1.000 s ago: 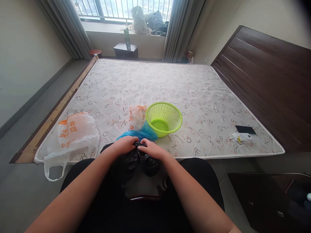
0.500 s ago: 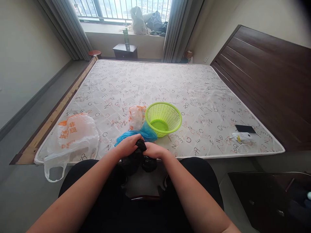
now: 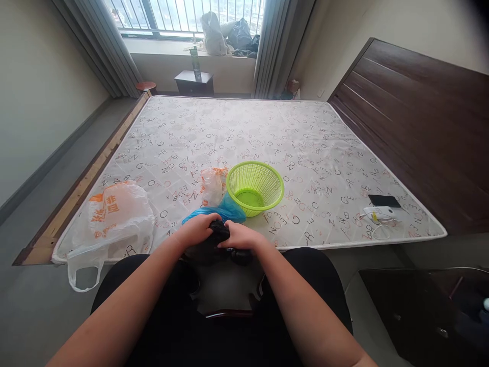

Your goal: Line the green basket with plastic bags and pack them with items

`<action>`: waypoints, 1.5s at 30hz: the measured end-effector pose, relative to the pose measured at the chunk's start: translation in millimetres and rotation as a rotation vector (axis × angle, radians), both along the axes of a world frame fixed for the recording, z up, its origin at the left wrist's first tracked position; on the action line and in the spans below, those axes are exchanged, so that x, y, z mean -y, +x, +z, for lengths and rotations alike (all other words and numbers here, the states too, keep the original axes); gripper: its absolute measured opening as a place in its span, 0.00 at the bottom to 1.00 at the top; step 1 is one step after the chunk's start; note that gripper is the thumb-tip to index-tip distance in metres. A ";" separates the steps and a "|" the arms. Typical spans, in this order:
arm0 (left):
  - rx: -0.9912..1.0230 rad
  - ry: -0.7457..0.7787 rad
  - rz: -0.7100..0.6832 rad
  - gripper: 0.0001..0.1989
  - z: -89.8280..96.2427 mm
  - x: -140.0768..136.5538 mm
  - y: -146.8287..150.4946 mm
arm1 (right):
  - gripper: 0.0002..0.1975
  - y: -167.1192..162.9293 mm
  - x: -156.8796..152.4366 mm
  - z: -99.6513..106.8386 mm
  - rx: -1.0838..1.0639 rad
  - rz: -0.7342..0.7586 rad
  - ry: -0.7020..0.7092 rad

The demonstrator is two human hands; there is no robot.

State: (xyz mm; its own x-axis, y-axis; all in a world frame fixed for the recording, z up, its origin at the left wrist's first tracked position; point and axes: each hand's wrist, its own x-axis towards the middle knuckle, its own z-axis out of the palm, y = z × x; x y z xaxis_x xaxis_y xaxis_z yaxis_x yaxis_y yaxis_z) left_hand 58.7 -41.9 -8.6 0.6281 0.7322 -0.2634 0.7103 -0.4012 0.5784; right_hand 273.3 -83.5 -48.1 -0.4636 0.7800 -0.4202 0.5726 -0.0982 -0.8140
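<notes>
1. The left hand (image 3: pixel 198 229) curls its fingers around one side of a crumpled black plastic bag (image 3: pixel 219 232).
2. The right hand (image 3: pixel 242 236) grips the other side with its fingers.
3. The bag is between both hands, at the near edge of a white, letter-printed mattress (image 3: pixel 171 130).
4. Just beyond lies a translucent blue plastic bag (image 3: pixel 231 206), beside a round, lime-green mesh basket (image 3: pixel 255 209).

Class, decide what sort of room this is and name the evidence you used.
Most likely a bedroom: a large mattress fills the middle, a dark wooden headboard stands at its right, and a small bedside-style cabinet sits near the window.
</notes>
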 end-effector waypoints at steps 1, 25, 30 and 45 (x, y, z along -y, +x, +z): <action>-0.011 -0.036 -0.013 0.24 -0.6 -0.6 0.7 | 0.27 -1.0 1.4 -4.5 0.082 -0.021 0.056; 0.900 -0.235 0.396 0.09 -10.0 7.0 26.0 | 0.04 -8.4 -3.8 12.8 -0.188 -0.465 0.180; 1.300 -0.750 0.561 0.08 -13.6 14.2 29.1 | 0.06 -21.3 1.7 8.3 -0.387 -0.269 -0.106; 0.573 0.212 0.317 0.25 -10.2 13.4 27.3 | 0.13 -33.7 1.6 -7.3 -0.734 -0.746 -0.323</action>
State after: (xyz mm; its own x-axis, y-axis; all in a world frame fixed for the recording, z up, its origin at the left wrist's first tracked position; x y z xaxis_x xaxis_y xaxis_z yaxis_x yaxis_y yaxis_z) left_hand 85.9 -55.3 -18.8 0.3727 0.9025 0.2156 0.4173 -0.3705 0.8298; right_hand 239.6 -85.1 -55.4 -0.1415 0.8711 -0.4702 -0.3337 -0.4892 -0.8059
